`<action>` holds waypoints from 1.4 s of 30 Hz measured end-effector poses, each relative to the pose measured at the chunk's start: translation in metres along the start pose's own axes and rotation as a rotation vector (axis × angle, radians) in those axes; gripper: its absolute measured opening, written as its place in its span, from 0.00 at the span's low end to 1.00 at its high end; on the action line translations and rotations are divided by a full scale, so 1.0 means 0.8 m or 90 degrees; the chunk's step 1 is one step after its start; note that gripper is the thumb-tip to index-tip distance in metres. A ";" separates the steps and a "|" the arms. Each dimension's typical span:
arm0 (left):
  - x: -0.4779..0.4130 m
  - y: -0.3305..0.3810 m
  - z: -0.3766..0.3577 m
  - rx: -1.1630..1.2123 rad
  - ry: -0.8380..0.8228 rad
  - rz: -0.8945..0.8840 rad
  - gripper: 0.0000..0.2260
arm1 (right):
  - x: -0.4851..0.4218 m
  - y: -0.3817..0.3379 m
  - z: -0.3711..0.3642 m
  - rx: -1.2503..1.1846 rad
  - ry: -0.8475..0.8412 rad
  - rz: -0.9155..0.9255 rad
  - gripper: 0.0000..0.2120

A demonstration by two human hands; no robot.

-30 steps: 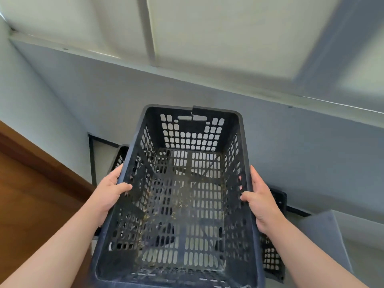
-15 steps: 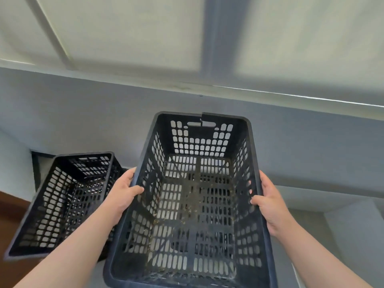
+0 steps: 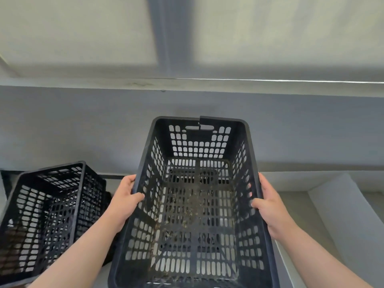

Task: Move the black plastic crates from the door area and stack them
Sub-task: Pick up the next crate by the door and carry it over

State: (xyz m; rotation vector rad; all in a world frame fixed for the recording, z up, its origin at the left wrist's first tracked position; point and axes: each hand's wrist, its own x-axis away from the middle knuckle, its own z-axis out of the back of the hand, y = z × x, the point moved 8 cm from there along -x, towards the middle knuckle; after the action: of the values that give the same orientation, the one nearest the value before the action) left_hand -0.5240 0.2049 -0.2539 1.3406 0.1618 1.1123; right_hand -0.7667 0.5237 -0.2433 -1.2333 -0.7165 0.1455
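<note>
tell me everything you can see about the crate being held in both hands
The held crate is black plastic, rectangular, open-topped, with slotted lattice walls and floor and a handle slot in its far end wall. The far rim has a small notch. Bits of dry debris lie on its floor. The left hand and right hand grip its long side rims, thumbs inside. It sits right of another crate.

head cam | forward-down, close over held crate (image 3: 195,204) | single view, nothing shared

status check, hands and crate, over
Left hand and right hand grip the held crate by its long sides. Second crate sits left. Nothing blocking.
</note>
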 end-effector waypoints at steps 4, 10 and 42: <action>-0.024 -0.009 -0.004 -0.003 -0.018 0.004 0.21 | -0.017 0.022 -0.008 0.005 0.015 -0.023 0.41; -0.057 -0.026 0.006 -0.007 -0.034 0.012 0.18 | -0.038 0.039 -0.035 0.028 0.030 -0.037 0.42; -0.241 -0.208 -0.088 -0.095 0.014 0.023 0.19 | -0.238 0.275 -0.058 0.090 -0.003 -0.141 0.42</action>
State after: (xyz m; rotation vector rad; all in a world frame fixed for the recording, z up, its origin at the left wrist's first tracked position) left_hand -0.5794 0.1445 -0.5052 1.2038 0.0687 1.1475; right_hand -0.8281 0.4742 -0.5269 -1.0122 -0.8280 0.0163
